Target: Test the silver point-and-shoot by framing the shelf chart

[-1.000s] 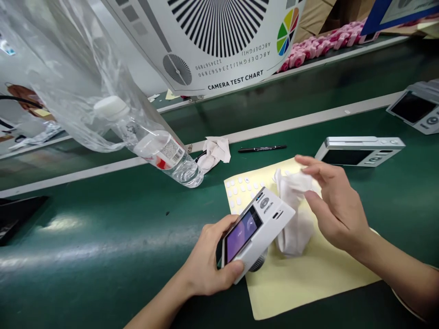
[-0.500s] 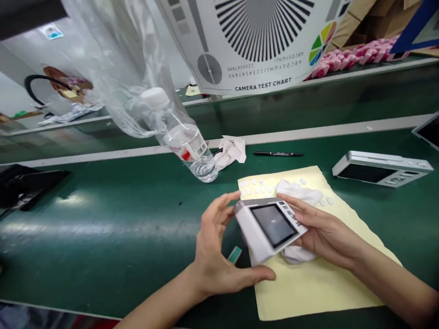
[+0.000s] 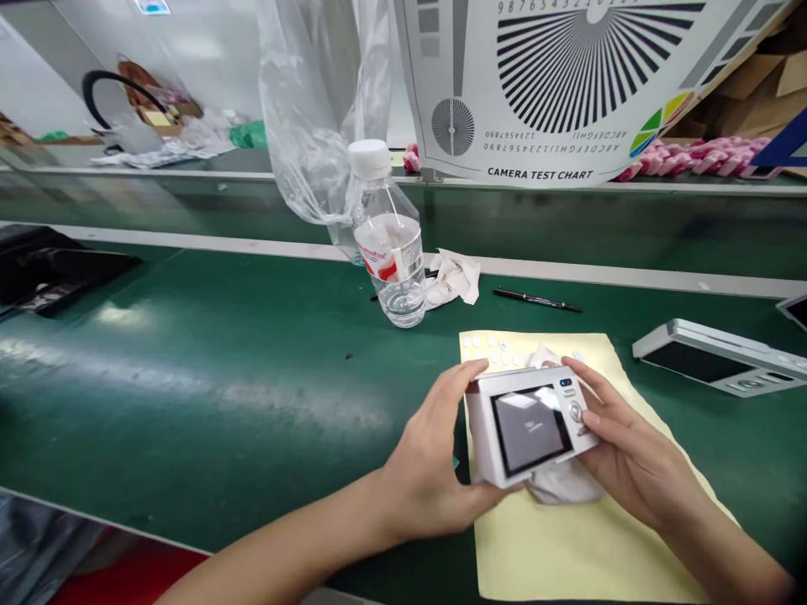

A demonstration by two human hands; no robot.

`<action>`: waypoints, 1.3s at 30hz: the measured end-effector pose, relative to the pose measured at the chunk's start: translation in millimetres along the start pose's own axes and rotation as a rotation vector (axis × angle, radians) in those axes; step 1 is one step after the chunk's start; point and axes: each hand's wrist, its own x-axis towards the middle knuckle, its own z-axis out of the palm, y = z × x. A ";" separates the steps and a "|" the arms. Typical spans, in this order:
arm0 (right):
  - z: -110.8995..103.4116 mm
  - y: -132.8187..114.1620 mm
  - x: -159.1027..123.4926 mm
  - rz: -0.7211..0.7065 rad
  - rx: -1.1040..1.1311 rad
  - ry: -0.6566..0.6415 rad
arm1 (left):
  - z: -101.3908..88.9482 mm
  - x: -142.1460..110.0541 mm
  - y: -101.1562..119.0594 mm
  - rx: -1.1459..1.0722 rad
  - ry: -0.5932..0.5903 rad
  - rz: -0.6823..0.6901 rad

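Note:
A silver-white compact digital camera [image 3: 530, 428] is held over a yellow paper sheet [image 3: 567, 555], its lit screen and buttons facing me. My left hand [image 3: 435, 462] grips its left end, and my right hand [image 3: 636, 445] wraps its right end with the fingers by the dial. A white cloth [image 3: 564, 483] lies on the sheet under the camera, partly hidden by it. Small white round pads [image 3: 488, 346] sit in rows on the sheet's far edge, mostly behind the camera.
A second silver camera [image 3: 719, 359] lies to the right, with a third at the edge [image 3: 795, 311]. Beyond stand a water bottle [image 3: 387, 252], crumpled tissue [image 3: 454, 279] and a black marker [image 3: 535, 300]. A plastic bag [image 3: 315, 109] and a camera test chart [image 3: 555, 84] hang behind.
The camera has turned so its screen sits level toward me. My left hand has closed on its end, and both hands now hold it. The head view has swung, leaving the scene more level.

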 end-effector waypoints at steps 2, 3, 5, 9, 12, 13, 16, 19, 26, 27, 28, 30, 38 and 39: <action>-0.5 -1.5 -3.5 -0.062 -0.098 0.018 | -2.4 3.1 -4.6 0.046 -0.050 -0.064; -1.1 -1.8 -4.6 -0.084 -0.146 0.009 | -3.4 4.5 -6.7 0.065 -0.072 -0.082; -3.1 -1.6 -5.7 -0.133 -0.237 -0.020 | -5.0 6.7 -10.5 0.109 -0.108 -0.095; -4.3 -0.5 -7.3 -0.179 -0.359 -0.070 | -5.2 7.1 -15.9 0.217 -0.123 -0.038; -1.8 -0.1 -10.1 -0.210 -0.458 -0.046 | -2.8 5.3 -19.4 0.291 -0.114 0.051; -1.5 0.1 -10.9 -0.233 -0.497 -0.038 | -2.0 4.9 -20.6 0.315 -0.114 0.081; -5.0 1.5 -11.6 -0.305 -0.604 -0.073 | -1.1 4.7 -23.5 0.393 -0.100 0.157; -13.2 3.4 -8.8 -0.444 -0.767 -0.152 | -1.8 6.1 -24.1 0.460 -0.100 0.270; -14.6 3.5 -3.6 -0.735 -0.934 -0.115 | -1.0 6.3 -17.2 0.447 -0.124 0.376; -13.1 3.1 -4.2 -0.743 -0.932 -0.111 | -0.6 5.7 -16.4 0.440 -0.124 0.383; -11.8 2.7 -4.9 -0.750 -0.929 -0.108 | -0.2 5.0 -15.9 0.436 -0.124 0.392; -9.9 2.5 -6.7 -0.763 -0.929 -0.099 | 0.3 3.7 -15.3 0.437 -0.125 0.404; -8.1 3.3 -9.8 -0.754 -0.926 -0.080 | -0.9 4.3 -12.8 0.444 -0.174 0.396; -7.6 3.0 -9.9 -0.750 -0.914 -0.078 | -0.9 4.6 -12.4 0.437 -0.173 0.393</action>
